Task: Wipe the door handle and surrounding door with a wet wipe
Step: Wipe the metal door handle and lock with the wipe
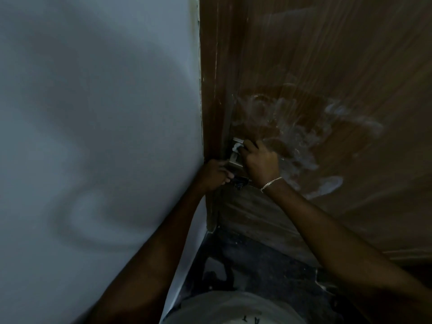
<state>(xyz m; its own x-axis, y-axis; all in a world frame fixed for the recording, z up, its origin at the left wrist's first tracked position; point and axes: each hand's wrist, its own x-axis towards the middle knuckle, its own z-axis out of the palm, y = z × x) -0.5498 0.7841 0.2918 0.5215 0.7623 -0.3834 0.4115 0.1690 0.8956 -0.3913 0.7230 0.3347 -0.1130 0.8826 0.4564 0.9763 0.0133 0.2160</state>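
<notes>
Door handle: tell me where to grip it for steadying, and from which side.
Grip the door handle at its lower end, coming from the wall side, as the left hand does. The right hand holds the wet wipe on its upper end, so only the bottom is free.

R hand (259, 163) is covering most of the wet wipe (238, 147); door handle (233, 159) is showing only partly btwn hands. L hand (215, 174) grip is reading too dim to tell. Shirt print (250, 320) is getting cut by btm edge.
</notes>
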